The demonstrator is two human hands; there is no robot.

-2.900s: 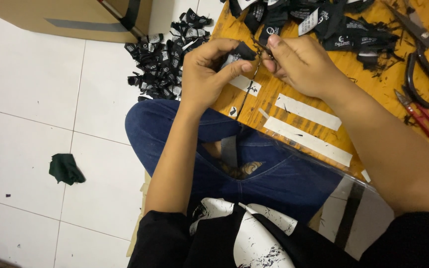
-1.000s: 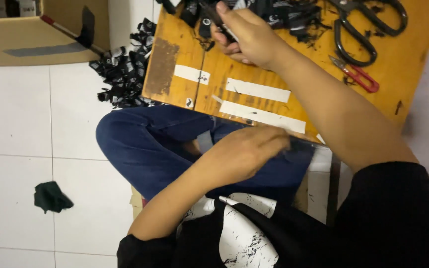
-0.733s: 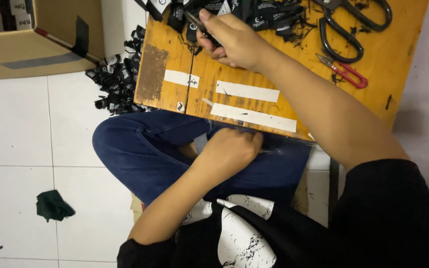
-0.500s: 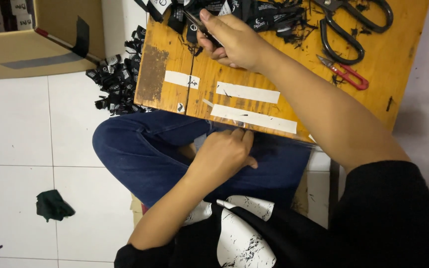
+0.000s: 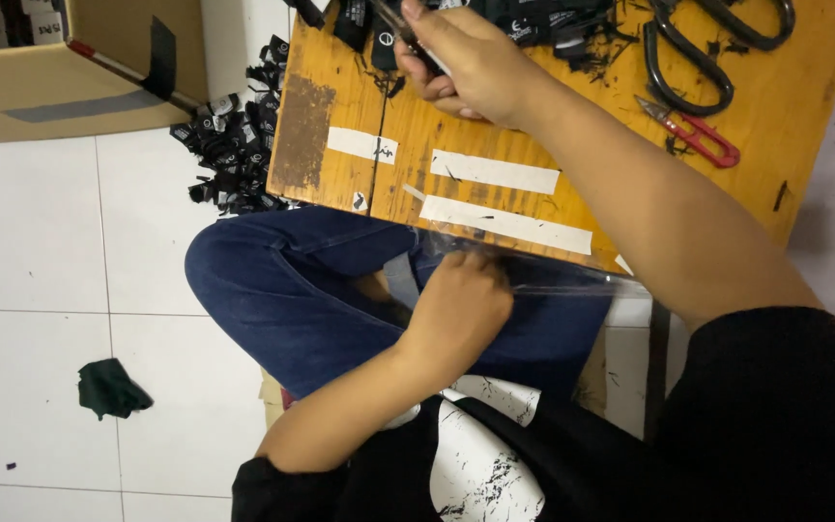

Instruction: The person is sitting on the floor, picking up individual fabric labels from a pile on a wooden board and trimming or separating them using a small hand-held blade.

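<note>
My right hand (image 5: 471,63) rests on the top of a wooden board (image 5: 331,126) across my lap, fingers closed on a thin dark tool (image 5: 390,17) at the edge of a heap of black labels (image 5: 533,14). My left hand (image 5: 461,304) is down on my blue-jeaned thigh, just below the board's near edge. Its fingers curl onto a clear plastic bag (image 5: 553,275) that lies along that edge. What is inside the bag does not show.
On the board lie white tape strips (image 5: 495,172), large black scissors (image 5: 717,48) and red thread snips (image 5: 693,133). More black labels (image 5: 234,145) are piled on the white floor tiles beside a cardboard box (image 5: 70,68). A dark green cloth scrap (image 5: 108,389) lies at lower left.
My left hand left the labels on the board and dropped to my lap, where it now closes on the clear plastic bag. My right hand stays at the label heap.
</note>
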